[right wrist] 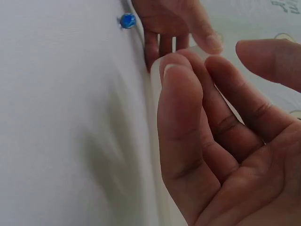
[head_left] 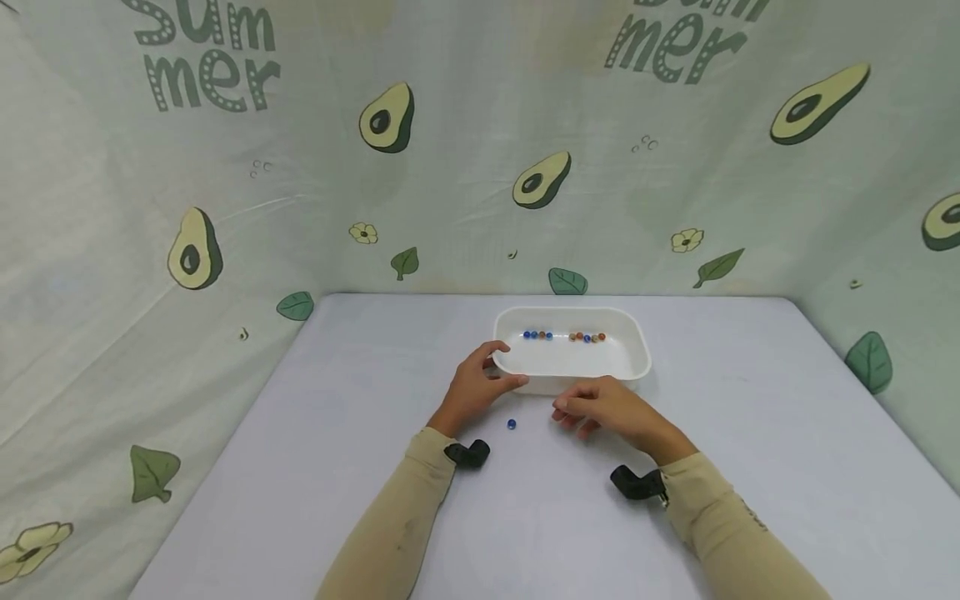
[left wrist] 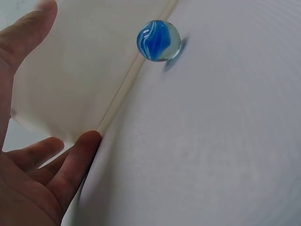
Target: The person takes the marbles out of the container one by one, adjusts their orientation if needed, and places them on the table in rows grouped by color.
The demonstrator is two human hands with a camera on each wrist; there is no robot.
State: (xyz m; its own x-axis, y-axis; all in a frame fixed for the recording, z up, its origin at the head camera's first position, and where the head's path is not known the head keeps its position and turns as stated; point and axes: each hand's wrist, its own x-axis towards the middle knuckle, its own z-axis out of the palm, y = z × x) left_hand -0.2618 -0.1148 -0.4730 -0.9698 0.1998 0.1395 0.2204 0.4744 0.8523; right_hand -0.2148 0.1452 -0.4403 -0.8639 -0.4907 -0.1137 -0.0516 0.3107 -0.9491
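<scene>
My left hand grips the near left corner of a white plastic tray, its thumb along the front wall and its fingers at the left side. A blue swirled glass marble lies on the table just in front of the tray; in the left wrist view the same marble looks clear with blue and white bands. My right hand hovers by the tray's front wall, right of that marble, fingers loosely bent and holding nothing. Inside the tray, several blue and orange-brown marbles lie in a line near the back wall.
A white-covered table spreads around the tray. Behind and at the sides hangs a pale cloth printed with avocados and leaves. Black wrist cameras stick out from both tan sleeves.
</scene>
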